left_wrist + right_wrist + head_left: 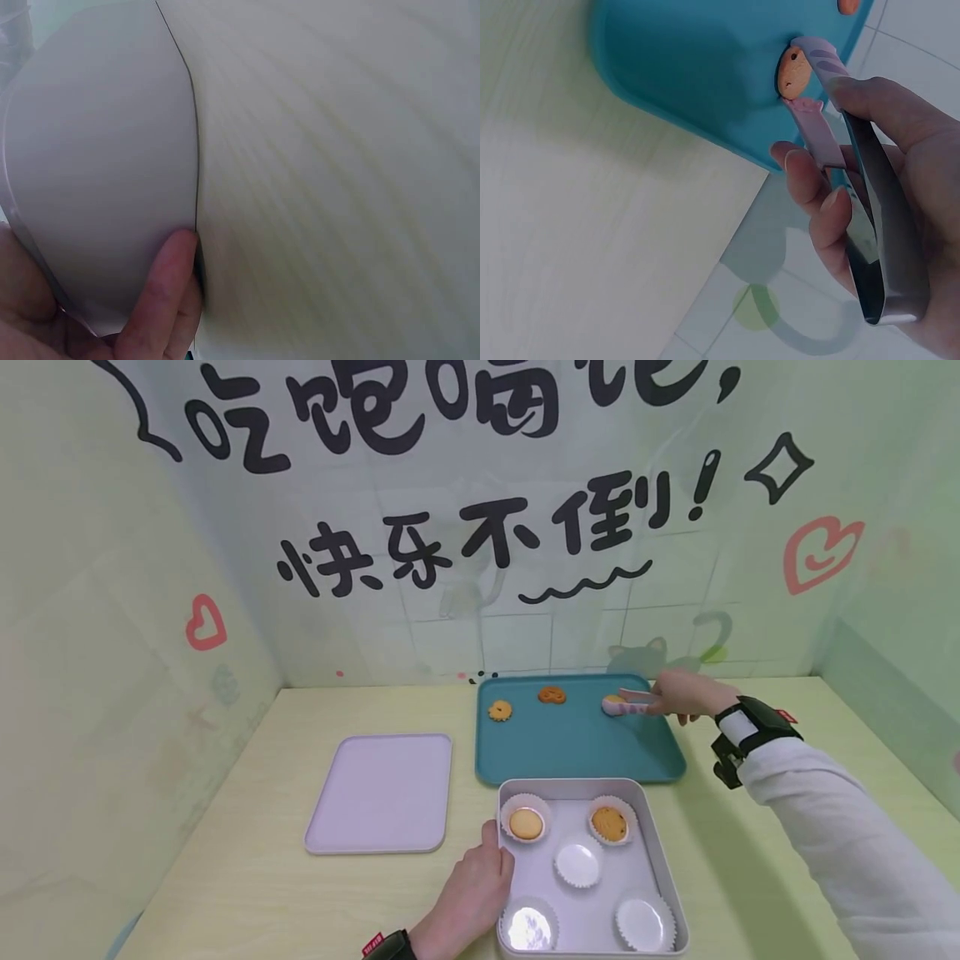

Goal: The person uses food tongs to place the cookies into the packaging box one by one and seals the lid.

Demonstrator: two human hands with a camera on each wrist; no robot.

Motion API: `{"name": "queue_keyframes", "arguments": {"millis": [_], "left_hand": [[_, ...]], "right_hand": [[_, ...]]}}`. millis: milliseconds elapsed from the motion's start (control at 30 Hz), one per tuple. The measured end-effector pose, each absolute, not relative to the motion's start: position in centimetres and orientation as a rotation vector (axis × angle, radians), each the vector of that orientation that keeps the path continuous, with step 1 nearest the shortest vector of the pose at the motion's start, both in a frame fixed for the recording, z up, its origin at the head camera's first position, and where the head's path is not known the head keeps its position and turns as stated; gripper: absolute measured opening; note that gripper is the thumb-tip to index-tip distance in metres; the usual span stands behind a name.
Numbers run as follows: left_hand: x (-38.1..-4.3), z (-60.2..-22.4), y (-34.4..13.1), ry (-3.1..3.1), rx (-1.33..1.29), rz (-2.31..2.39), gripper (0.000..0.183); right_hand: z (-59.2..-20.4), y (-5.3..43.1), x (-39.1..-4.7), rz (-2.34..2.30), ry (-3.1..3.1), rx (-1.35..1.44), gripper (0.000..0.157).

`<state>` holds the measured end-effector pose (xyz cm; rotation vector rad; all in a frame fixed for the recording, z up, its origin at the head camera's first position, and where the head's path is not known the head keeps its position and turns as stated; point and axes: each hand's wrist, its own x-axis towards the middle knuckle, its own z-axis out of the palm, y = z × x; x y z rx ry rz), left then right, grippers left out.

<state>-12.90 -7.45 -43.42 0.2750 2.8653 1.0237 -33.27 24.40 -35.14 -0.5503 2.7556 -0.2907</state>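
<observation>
My right hand (692, 693) holds a pair of tongs (885, 232) with pink tips over the right end of the teal tray (570, 752). Between the tips lies a round cookie (793, 73) with dark specks. My left hand (474, 878) grips the left wall of the white baking pan (666, 868), thumb at the rim and fingers along the outer side (112, 165). In the pan stand several white paper cups. A plain round cookie (526, 823) sits in the back left cup, and a speckled cookie (609, 823) in the back right one.
On the teal tray also lie a flower-shaped cookie (500, 711) and a pretzel-shaped cookie (552, 695). A lilac tray (378, 793) rests on the table left of the pan. A printed wall sheet (450, 635) stands right behind the teal tray.
</observation>
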Motion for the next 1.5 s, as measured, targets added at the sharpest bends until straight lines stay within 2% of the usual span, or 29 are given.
{"name": "queue_keyframes", "arguments": {"millis": [500,733,1067,1233,1267,1500], "left_hand": [[-12.8,-43.2,-7.5,2.860,0.294,1.034,0.031],[-12.9,-43.2,-7.4,2.871,0.275,1.027,0.029],[-12.8,-43.3,-7.4,2.881,0.280,1.037,0.031],[-12.8,-43.3,-7.3,2.890,0.284,1.030,0.029],[-12.8,-43.3,-7.3,2.891,0.283,1.029,0.029],[-12.9,-43.5,-7.3,2.885,0.286,1.031,0.030]], "right_hand": [[-35.7,25.1,-33.1,-0.359,2.785,-0.688,0.022],[-34.7,25.2,-32.2,-0.425,2.794,-0.736,0.022],[-32.3,23.7,-28.6,-0.284,2.862,-0.905,0.013],[-31.8,22.9,-26.4,-0.212,2.868,-1.050,0.035],[-31.8,22.7,-26.0,-0.204,2.868,-1.085,0.036],[-31.8,21.8,-22.9,-0.273,2.813,-1.300,0.021]]}}
